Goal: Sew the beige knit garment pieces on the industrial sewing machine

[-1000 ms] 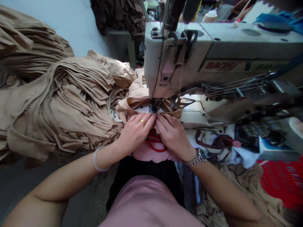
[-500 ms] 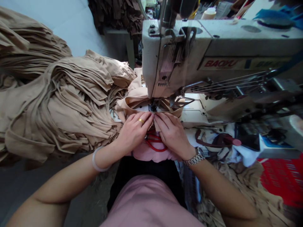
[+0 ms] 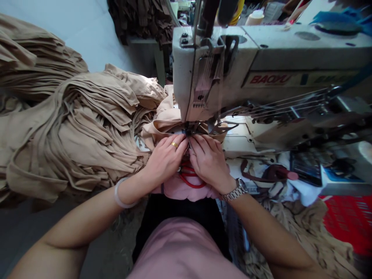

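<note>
Tan fabric under the needle is pinned by left hand and right hand together.

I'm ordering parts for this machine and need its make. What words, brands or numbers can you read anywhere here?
"BAOYU": red letters on a label on the sewing machine.
A second label with green lettering, beside it: too blurred to read.
Nothing else is legible.

Beige fabric, apparently folded double, bunched.
</note>
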The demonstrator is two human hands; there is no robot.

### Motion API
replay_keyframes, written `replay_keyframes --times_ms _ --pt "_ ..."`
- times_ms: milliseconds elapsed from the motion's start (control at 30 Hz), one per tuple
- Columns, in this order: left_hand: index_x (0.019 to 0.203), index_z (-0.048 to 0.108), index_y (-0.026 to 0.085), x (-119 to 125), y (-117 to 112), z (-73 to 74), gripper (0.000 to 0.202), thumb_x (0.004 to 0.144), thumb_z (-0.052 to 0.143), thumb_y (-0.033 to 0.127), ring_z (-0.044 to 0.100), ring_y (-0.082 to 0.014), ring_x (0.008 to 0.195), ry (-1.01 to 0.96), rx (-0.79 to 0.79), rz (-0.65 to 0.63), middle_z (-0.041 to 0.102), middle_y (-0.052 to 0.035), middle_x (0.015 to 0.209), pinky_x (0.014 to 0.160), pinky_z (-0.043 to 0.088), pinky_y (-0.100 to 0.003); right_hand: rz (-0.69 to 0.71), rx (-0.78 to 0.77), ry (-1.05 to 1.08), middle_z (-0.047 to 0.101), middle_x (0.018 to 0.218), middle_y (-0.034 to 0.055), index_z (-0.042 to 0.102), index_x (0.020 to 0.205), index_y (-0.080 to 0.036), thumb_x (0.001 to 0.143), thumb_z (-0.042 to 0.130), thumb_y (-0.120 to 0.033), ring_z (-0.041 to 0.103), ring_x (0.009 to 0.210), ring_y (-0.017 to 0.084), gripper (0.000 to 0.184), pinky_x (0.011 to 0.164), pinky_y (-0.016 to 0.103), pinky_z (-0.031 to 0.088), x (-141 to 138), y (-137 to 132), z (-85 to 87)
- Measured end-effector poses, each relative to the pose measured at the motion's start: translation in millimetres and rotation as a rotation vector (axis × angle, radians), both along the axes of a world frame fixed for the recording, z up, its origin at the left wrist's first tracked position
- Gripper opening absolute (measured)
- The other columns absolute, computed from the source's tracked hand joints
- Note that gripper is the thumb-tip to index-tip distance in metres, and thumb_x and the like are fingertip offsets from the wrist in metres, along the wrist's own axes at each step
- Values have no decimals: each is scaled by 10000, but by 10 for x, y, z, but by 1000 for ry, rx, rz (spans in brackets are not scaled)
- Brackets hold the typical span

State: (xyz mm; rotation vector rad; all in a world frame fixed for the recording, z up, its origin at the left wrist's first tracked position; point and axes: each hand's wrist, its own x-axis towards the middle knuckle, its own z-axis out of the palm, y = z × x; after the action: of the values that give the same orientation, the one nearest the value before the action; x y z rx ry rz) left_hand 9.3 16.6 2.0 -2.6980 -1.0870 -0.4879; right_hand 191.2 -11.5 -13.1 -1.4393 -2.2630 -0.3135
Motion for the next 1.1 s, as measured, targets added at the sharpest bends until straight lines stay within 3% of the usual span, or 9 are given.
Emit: replay_keyframes --times_ms 367,533,1100 --pt "1268 597 88 -57 86 29 303 1026 438 175 600 -268 1186 -85 -31 -91 622 -179 1295 985 526 -427 105 12 85 636 1333 111 590 1335 -150 984 449 -211 529 1244 258 384 1059 442 405 95 43 -42" --pt "1200 639 113 -110 103 92 246 1017 492 188 641 -250 1107 -78 -27 -174 666 -132 1228 933 555 -391 152 52 322 715 1118 83 685 1109 -169 968 515 -187 596 1119 228 222 1019 402 473 109 82 -37" --pt "1189 597 101 -19 158 45 273 1046 410 240 628 -239 1123 -138 -61 -100 649 -156 1221 964 539 -372 144 45 -4 682 1224 119 654 1225 -113 941 488 -171 578 1123 269 334 999 435 453 137 181 31"
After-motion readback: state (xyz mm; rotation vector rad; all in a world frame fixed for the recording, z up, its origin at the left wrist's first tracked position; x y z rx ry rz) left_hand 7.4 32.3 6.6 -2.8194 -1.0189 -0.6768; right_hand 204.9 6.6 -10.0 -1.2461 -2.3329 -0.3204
